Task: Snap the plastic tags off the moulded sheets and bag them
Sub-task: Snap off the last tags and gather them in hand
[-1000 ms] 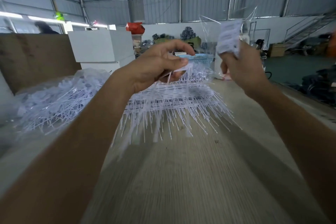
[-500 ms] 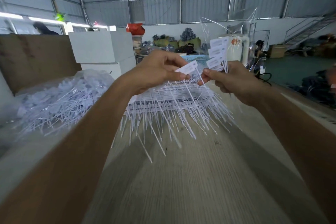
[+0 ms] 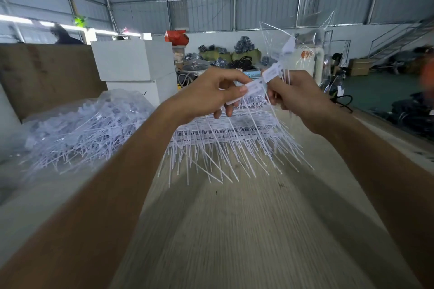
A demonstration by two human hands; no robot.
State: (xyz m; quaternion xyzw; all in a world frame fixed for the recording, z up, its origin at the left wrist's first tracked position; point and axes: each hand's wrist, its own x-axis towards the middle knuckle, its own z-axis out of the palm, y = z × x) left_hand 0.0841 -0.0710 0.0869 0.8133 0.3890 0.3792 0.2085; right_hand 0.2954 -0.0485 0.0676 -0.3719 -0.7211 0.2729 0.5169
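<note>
A stack of white moulded sheets (image 3: 225, 134) with long thin tails lies across the wooden table (image 3: 234, 230). My left hand (image 3: 206, 94) pinches a white tag (image 3: 254, 87) at the top of the stack between thumb and fingers. My right hand (image 3: 298, 98) sits close beside it, gripping several loose tags (image 3: 272, 73) whose tails hang down, together with a clear plastic bag (image 3: 293, 37) that rises above the fist. The two hands nearly touch at the tag.
A big clear bag of loose tags (image 3: 77, 129) lies on the table at the left. White boxes (image 3: 133, 61) and a brown board (image 3: 44, 77) stand behind it. A person (image 3: 63, 35) is far back left. The warehouse floor with clutter drops off right of the table.
My right hand came down from face height to the stack and now meets my left hand at the tag. The tags in my right hand have tilted over.
</note>
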